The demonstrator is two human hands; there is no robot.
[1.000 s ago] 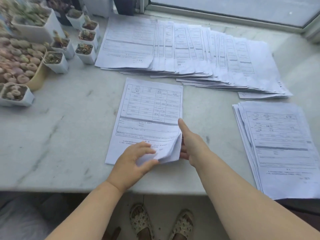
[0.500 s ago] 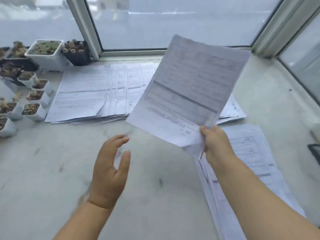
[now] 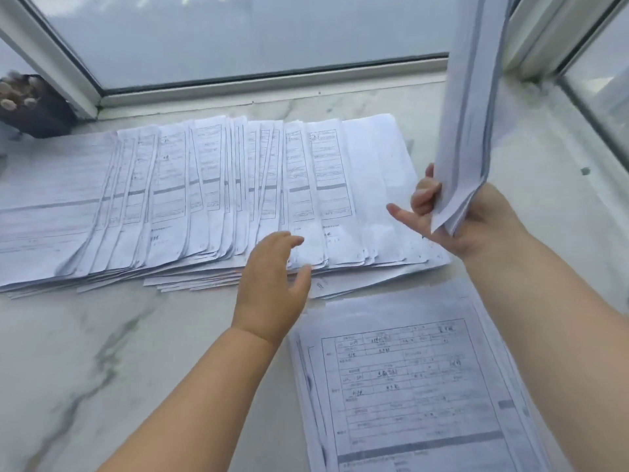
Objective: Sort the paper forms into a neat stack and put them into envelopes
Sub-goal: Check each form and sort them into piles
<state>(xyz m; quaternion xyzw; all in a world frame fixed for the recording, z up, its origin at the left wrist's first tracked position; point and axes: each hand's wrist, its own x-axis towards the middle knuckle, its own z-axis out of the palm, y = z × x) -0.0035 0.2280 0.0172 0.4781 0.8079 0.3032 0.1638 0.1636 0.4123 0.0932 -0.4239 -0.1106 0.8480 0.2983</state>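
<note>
My right hand (image 3: pixel 456 216) grips the bottom edge of a thin bundle of printed forms (image 3: pixel 471 107), held upright and seen nearly edge-on at the upper right. My left hand (image 3: pixel 272 284) is open, fingers loosely spread, hovering at the near edge of a long fanned row of overlapping forms (image 3: pixel 190 199) that lies across the marble sill. A squarer stack of forms (image 3: pixel 418 386) lies at the lower right, a printed table facing up. No envelope is in view.
The white marble sill (image 3: pixel 85 369) runs under everything. A window frame (image 3: pixel 272 80) closes the back, and another window (image 3: pixel 599 97) the right side. A dark pot with small cacti (image 3: pixel 30 103) stands at the far left.
The right hand lifted the forms off the sill and swung them upright to the right. The left hand let go and moved forward to the fanned row. The view rose and shifted right.
</note>
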